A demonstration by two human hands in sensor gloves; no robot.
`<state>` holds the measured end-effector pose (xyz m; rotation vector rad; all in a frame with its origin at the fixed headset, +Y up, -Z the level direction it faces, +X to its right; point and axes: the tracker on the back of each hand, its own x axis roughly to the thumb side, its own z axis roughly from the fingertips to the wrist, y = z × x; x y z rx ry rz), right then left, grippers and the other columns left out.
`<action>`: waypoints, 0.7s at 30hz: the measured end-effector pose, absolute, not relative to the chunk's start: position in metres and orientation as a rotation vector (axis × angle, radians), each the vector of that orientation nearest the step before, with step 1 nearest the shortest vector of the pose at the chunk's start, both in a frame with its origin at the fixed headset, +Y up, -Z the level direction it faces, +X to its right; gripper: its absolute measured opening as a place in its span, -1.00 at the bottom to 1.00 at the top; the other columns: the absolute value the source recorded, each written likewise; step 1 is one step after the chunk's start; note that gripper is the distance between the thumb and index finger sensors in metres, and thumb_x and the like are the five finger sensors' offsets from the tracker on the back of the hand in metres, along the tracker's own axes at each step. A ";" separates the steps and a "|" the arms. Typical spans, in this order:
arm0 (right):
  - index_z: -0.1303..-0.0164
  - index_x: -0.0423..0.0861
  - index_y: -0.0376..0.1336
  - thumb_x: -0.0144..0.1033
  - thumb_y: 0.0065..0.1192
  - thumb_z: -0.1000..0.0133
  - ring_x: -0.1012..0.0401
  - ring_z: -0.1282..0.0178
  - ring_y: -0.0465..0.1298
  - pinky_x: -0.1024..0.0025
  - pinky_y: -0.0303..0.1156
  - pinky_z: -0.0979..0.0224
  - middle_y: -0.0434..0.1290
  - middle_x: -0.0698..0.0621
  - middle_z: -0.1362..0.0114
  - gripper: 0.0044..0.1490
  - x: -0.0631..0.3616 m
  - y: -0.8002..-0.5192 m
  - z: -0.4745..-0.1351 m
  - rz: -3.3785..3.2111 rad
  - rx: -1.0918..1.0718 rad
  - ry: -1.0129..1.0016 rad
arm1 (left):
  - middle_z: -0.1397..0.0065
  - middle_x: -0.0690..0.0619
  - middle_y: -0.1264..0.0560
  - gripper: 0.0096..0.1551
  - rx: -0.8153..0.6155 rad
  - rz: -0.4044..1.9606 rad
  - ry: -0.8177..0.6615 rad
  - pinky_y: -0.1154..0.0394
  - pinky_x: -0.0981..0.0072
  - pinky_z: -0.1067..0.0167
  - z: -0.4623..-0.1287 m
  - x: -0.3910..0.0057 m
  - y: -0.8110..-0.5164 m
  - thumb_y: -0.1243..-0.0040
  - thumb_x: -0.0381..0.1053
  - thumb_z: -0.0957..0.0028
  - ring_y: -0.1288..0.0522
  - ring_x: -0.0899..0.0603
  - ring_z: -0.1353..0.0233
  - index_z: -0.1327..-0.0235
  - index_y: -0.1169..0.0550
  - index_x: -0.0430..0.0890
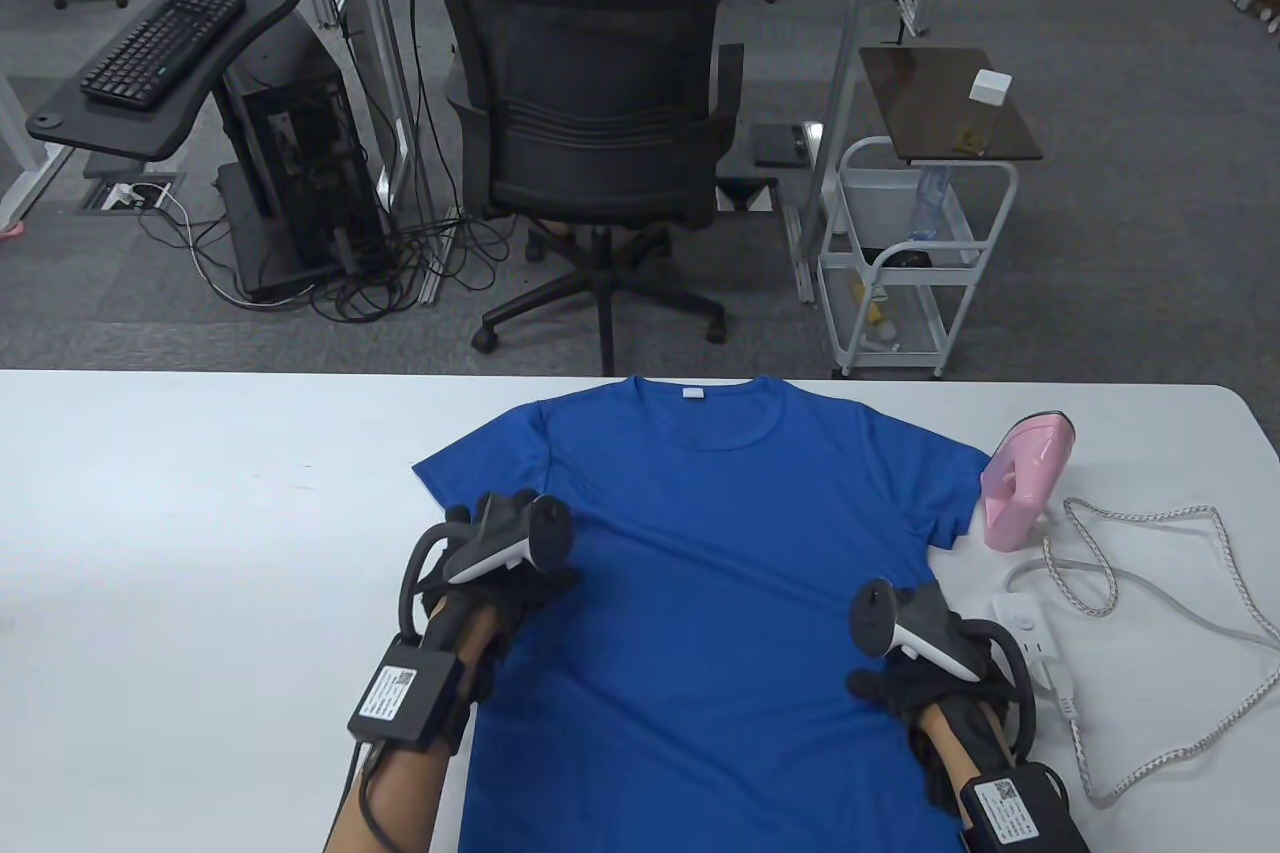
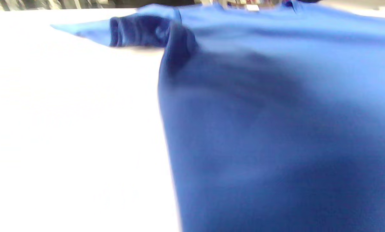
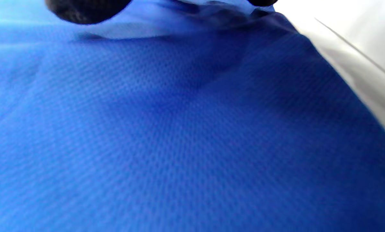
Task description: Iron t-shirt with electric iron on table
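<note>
**Operator:** Nearest to the camera, at the bottom edge of the table view, I have my two forearms. Going from left: my left hand [image 1: 490, 563] lies on the left side of the t-shirt [image 1: 700, 613], just under its sleeve. The tracker covers the fingers, so I cannot tell if they are flat or curled.

**Observer:** And the shirt?

**Operator:** It is spread flat in the centre of the table [image 1: 200, 543], collar toward the upper part of the frame, hem toward me. My right hand [image 1: 915, 683] rests on its right edge, lower in the frame. One dark fingertip [image 3: 82, 9] shows at the top of the right wrist view, touching the cloth. The fingers seem relaxed and holding nothing, but this is only my judgement.

**Observer:** Where is the iron?

**Operator:** The pink iron [image 1: 1025, 483] stands at the right, just beside the right sleeve, up and to the right of my right hand. Its long axis runs from upper right to lower left. Its cord [image 1: 1150, 573] loops further right. I judge the right hand is nearer, so it should reach for the iron.
</note>
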<state>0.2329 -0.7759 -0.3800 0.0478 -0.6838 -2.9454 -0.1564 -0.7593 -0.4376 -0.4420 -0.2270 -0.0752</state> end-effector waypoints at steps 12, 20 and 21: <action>-0.62 0.07 -0.24 0.16 0.08 0.15 -0.31 -0.62 0.01 -0.38 0.07 -0.50 -0.24 -0.14 -0.72 0.16 0.232 -0.782 -0.377 -2.894 0.060 -0.774 | -0.72 -0.04 0.29 0.12 -0.652 -0.151 -0.231 0.16 -0.41 -0.50 -0.379 -0.198 -0.793 0.07 0.46 0.10 0.20 -0.41 -0.69 -0.59 0.25 0.18; -0.65 0.02 -0.17 0.23 0.07 0.16 -0.34 -0.61 0.05 -0.39 0.09 -0.49 -0.17 -0.20 -0.72 0.18 0.232 -0.777 -0.376 -2.947 0.023 -0.816 | -0.72 -0.03 0.25 -0.04 -0.593 -0.046 -0.183 0.18 -0.43 -0.46 -0.384 -0.221 -0.797 0.17 0.41 0.04 0.19 -0.39 -0.69 -0.58 0.19 0.27; -0.66 0.02 -0.13 0.23 0.07 0.15 -0.32 -0.60 0.09 -0.39 0.10 -0.49 -0.11 -0.22 -0.72 0.16 0.233 -0.772 -0.376 -2.992 0.035 -0.803 | -0.70 -0.01 0.30 -0.05 -0.609 -0.062 -0.203 0.17 -0.41 -0.47 -0.384 -0.223 -0.800 0.18 0.40 0.03 0.22 -0.37 -0.68 -0.56 0.22 0.29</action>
